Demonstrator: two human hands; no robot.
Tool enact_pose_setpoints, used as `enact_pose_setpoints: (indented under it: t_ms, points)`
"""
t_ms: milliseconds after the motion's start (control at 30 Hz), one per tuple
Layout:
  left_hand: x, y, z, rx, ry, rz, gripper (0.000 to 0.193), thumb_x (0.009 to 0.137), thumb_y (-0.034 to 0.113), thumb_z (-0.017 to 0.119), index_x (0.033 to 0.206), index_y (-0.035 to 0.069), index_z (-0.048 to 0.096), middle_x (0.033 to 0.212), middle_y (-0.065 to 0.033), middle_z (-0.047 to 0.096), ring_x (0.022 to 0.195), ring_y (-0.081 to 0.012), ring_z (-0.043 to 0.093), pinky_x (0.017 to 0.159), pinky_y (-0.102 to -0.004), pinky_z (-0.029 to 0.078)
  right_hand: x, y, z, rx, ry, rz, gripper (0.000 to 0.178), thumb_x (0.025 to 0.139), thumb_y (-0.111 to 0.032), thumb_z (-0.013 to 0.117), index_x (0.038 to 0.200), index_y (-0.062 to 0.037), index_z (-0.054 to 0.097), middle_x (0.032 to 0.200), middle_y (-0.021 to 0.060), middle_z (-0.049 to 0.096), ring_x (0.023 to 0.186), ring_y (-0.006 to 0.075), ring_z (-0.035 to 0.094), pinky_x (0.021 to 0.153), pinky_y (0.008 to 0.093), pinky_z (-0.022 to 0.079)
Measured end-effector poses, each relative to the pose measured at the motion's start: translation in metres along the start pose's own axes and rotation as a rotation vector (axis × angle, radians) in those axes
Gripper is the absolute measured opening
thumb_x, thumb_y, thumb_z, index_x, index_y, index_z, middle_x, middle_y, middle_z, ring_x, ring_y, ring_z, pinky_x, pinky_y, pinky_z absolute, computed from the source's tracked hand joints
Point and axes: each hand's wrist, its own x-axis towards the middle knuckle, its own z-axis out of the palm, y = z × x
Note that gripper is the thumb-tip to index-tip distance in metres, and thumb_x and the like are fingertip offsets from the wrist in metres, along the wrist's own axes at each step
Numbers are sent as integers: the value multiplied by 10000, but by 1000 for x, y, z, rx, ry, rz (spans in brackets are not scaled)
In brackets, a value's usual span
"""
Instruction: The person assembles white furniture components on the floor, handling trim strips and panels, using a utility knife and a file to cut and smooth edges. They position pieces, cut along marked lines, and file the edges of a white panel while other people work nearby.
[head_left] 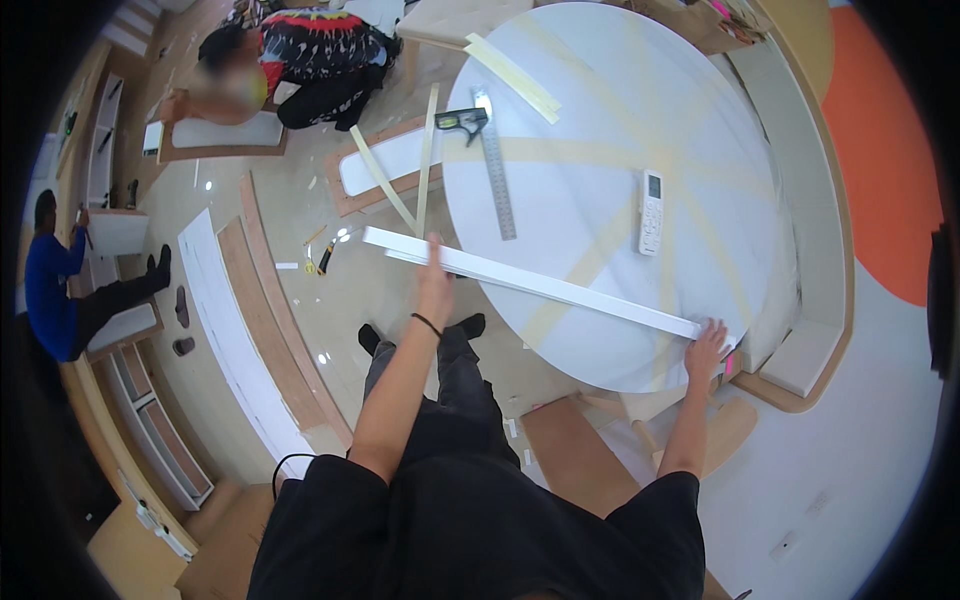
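A long white strip of trim (540,284) slants over the near side of the round white table (585,220), its left end jutting past the edge. My left hand (434,284) is closed around it near that left end. At the other end, by the table's right rim, my right hand (706,347) grips the strip with its fingers over the top; its thumb is hard to make out. Beyond the strip lie a combination square (463,122) with a steel ruler blade (498,180) and a white remote control (651,212).
Pale yellow strips (515,78) lie on the table's far edge. Long boards (262,310), a utility knife (326,258) and slippers (182,308) are on the floor. One person (325,60) crouches far left; another in blue (55,280) sits at left. A curved bench (825,300) borders the right.
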Motion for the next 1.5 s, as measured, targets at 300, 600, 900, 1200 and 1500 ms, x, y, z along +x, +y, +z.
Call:
enact_pose_setpoints:
  t_ms: [300,600,900,1200,1500]
  points:
    - [-61,-47,-165,403,-349,-399,679,936,616,475,1361,88,429,1221,-96,556,1121,-232,541,953,-397,427,-122,-88,-10,254,490,186,701,785,-99,619,1400,42,314,1375,252,408,1281,415,390,1055,507,332]
    - [-140,-3,-456,1889,-241,-304,442,915,452,536,1044,43,643,1011,-227,666,962,-367,655,822,-474,524,-376,-316,82,822,-1173,472,501,962,-487,483,975,3,583,816,168,632,809,322,610,814,427,474]
    - [-194,44,-504,1396,-979,-491,299,903,274,535,875,15,681,933,-221,695,866,-359,693,720,-430,561,-342,-401,16,517,-1605,-629,481,1006,-446,461,909,4,601,872,82,637,806,224,625,737,349,492]
    - [193,-69,-654,805,48,-293,534,845,370,710,1181,2,520,938,-167,633,846,-295,627,721,-390,513,-178,-573,278,670,-1428,-84,273,887,-182,571,1131,-75,513,1006,114,648,891,217,653,773,349,524]
    - [514,-98,-652,1423,781,395,992,769,566,714,1487,68,244,1450,-308,311,1342,-448,327,1083,-508,322,-217,-783,525,529,-310,-1205,262,807,-156,608,1045,-59,561,999,118,582,968,311,556,829,460,435]
